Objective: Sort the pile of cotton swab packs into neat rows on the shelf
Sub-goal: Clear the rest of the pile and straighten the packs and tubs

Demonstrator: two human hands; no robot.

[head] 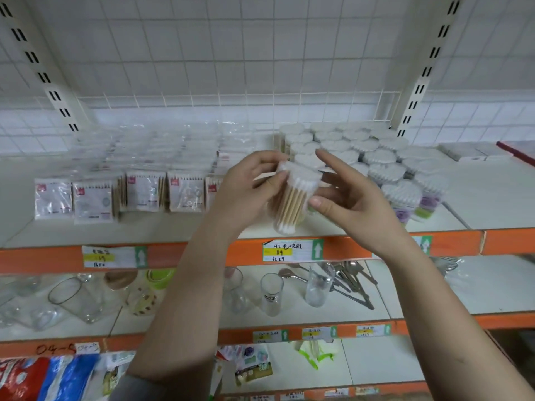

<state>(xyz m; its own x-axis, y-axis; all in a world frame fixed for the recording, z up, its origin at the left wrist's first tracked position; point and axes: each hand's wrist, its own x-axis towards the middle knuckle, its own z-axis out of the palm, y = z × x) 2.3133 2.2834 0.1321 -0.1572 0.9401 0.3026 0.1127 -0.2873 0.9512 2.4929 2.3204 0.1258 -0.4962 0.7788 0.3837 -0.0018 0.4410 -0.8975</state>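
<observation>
At the centre of the frame, a person's two bare hands hold up one cylindrical pack of wooden-stick cotton swabs [292, 198] in front of the top shelf [492, 198]. The left hand [246, 189] curls around the pack's left side, its fingertips pinching the clear cap. The right hand [350, 195] presses its thumb against the pack's right side, while its fingers stretch out straight above the cap.

Behind the hands, right of centre, more round swab packs [385, 166] stand upright close together in rough rows, white tips facing up; the hands cover the nearest ones. Left of centre, flat bagged swab packs [144, 192] stand in rows, and the rear rows dissolve into glare from the plastic. The left wrist hides part of the rightmost bag.

An orange shelf edge [457, 243] runs across the middle, carrying handwritten price labels [292, 250] too small to read reliably. On the shelf below sit clear drinking glasses [271, 293] and a pile of metal spoons [347, 279], partly blocked by both forearms. At the lower left, colourful packets [43, 377] are cut off by the frame. A white wire grid [231, 53] backs the shelving.
</observation>
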